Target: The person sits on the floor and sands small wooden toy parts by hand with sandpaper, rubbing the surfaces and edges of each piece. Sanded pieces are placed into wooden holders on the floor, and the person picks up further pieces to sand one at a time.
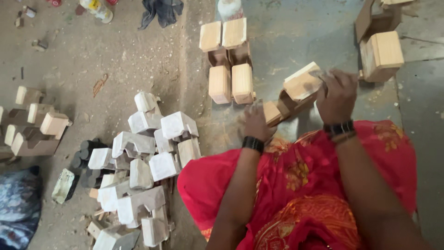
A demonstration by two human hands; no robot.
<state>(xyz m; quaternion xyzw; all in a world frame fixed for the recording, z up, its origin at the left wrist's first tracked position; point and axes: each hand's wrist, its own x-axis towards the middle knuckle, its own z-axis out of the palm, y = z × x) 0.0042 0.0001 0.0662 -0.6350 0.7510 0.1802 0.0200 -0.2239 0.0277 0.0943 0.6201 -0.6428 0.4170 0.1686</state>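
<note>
I hold a bare wooden piece (292,95) shaped like two blocks joined by a dark notch, tilted above my lap. My left hand (257,124) grips its lower end. My right hand (336,95) presses on its upper block, with something small and greyish under the fingers that I cannot make out. My lap is covered by red patterned cloth (300,185). Both wrists carry dark bands.
A pile of white-coated wooden pieces (143,162) lies at my left. Bare wooden pieces stand ahead (227,60), at the far right (380,48) and at the far left (34,127). Dark round items (88,153), a bottle (98,9) and a dark rag (162,10) lie on the dusty floor.
</note>
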